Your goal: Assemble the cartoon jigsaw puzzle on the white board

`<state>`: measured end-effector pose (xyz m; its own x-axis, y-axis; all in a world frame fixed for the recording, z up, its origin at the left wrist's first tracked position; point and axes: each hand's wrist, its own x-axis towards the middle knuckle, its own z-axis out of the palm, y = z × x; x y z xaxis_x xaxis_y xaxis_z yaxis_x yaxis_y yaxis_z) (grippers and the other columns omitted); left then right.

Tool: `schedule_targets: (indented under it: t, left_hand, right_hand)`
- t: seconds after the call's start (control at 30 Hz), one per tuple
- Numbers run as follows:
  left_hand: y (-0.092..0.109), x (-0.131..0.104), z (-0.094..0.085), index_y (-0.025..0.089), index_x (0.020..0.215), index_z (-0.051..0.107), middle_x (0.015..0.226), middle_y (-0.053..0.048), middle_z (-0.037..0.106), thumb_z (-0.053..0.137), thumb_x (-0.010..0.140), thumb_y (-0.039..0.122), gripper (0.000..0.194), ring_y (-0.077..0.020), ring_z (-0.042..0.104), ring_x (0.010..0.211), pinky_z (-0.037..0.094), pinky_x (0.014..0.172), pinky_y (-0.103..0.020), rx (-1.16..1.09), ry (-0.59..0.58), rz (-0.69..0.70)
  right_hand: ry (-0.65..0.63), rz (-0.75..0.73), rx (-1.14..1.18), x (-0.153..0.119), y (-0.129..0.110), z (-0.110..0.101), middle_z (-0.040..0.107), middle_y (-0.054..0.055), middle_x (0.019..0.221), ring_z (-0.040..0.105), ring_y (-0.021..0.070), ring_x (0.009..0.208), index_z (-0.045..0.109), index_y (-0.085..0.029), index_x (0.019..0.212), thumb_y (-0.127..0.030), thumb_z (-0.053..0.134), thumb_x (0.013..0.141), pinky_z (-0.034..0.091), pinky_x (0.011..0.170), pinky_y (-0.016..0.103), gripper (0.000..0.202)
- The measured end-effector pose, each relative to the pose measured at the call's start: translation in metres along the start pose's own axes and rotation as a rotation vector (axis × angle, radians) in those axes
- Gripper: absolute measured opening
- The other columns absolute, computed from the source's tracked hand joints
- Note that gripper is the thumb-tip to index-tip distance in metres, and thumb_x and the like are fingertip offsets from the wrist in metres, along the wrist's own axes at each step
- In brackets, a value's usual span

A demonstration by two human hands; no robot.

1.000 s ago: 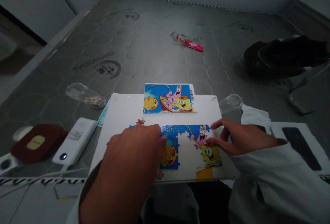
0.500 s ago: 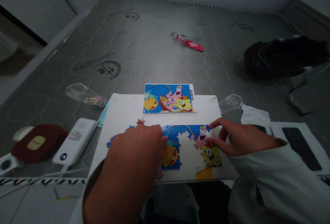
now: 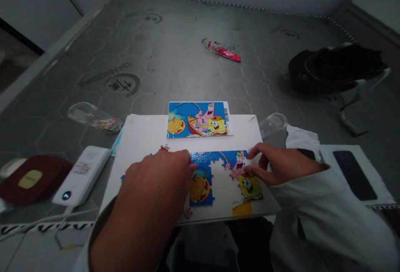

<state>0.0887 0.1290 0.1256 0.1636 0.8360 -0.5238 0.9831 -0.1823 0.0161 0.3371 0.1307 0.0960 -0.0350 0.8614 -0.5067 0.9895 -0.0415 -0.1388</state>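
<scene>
A partly assembled cartoon jigsaw puzzle (image 3: pixel 201 188) lies on a white board, with a bare gap through its middle. My left hand (image 3: pixel 156 180) is curled at the puzzle's left edge; the thumb tip shows there, and the other fingers are mostly hidden behind the hand. At the right edge, my right hand (image 3: pixel 275 163) has thumb and index bent against the upper puzzle pieces, a small space between the tips. Loose puzzle pieces (image 3: pixel 164 147) lie beyond and beside my left hand. Above the puzzle sits a picture card (image 3: pixel 200 119) with the same cartoon scene.
Clear tubes lie on both sides of the white board (image 3: pixel 143 132); the left tube (image 3: pixel 93 117) holds small pieces. Farther left are a white power bank (image 3: pixel 83 176) with a cable and a brown case (image 3: pixel 34 178). A phone box (image 3: pixel 356 172) and a dark bag (image 3: pixel 337 69) are right.
The whole view has shifted slightly, so things appear a little farther left. Both hands stay at the puzzle's edges, and the pieces look unchanged.
</scene>
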Motion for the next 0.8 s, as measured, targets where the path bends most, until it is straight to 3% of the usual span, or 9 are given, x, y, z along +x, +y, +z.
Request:
schedule_targets:
  t: [0.23, 0.33, 0.47, 0.63, 0.8]
  left_hand:
    - [-0.002, -0.004, -0.002, 0.026, 0.097, 0.068, 0.087, -0.009, 0.072, 0.039, 0.098, 0.036, 0.031, -0.0277, 0.069, 0.071, 0.040, 0.057, -0.035, 0.012, 0.004, -0.025]
    - [-0.004, -0.006, -0.006, 0.027, 0.098, 0.068, 0.083, -0.009, 0.073, 0.036, 0.098, 0.041, 0.035, -0.0279, 0.068, 0.065, 0.037, 0.053, -0.035, 0.014, -0.016, -0.082]
    - [-0.016, -0.008, -0.010, 0.031, 0.097, 0.071, 0.083, -0.008, 0.075, 0.036, 0.097, 0.048, 0.039, -0.0297, 0.070, 0.069, 0.040, 0.056, -0.037, -0.030, -0.053, -0.166]
    - [-0.037, -0.013, -0.016, 0.035, 0.107, 0.074, 0.093, -0.006, 0.079, 0.043, 0.097, 0.045, 0.034, -0.0300, 0.072, 0.079, 0.045, 0.065, -0.039, -0.049, -0.022, -0.287]
    - [-0.047, -0.020, -0.019, 0.035, 0.097, 0.075, 0.087, -0.002, 0.079, 0.046, 0.097, 0.044, 0.030, -0.0270, 0.072, 0.075, 0.043, 0.066, -0.038, -0.060, 0.004, -0.303]
  right_hand:
    - [-0.013, 0.000, -0.029, -0.001, 0.000, -0.001, 0.077, -0.001, 0.076, 0.067, 0.0179, 0.061, 0.067, -0.030, 0.102, -0.054, 0.065, 0.082, 0.036, 0.053, 0.028, 0.031]
    - [0.105, 0.019, -0.059, -0.005, -0.007, -0.001, 0.076, -0.003, 0.074, 0.065, 0.0173, 0.057, 0.068, -0.031, 0.098, -0.049, 0.066, 0.083, 0.035, 0.053, 0.029, 0.024]
    - [0.124, 0.014, -0.054, -0.010, -0.011, -0.002, 0.076, -0.003, 0.071, 0.064, 0.0172, 0.055, 0.068, -0.029, 0.096, -0.046, 0.067, 0.083, 0.037, 0.054, 0.030, 0.021]
    - [0.171, -0.014, -0.032, -0.016, -0.012, 0.000, 0.073, -0.003, 0.067, 0.064, 0.0175, 0.054, 0.066, -0.029, 0.093, -0.040, 0.064, 0.087, 0.040, 0.055, 0.031, 0.013]
    - [0.197, -0.061, 0.021, -0.020, -0.009, 0.004, 0.071, -0.003, 0.063, 0.062, 0.0182, 0.049, 0.064, -0.028, 0.092, -0.036, 0.062, 0.089, 0.041, 0.052, 0.032, 0.009]
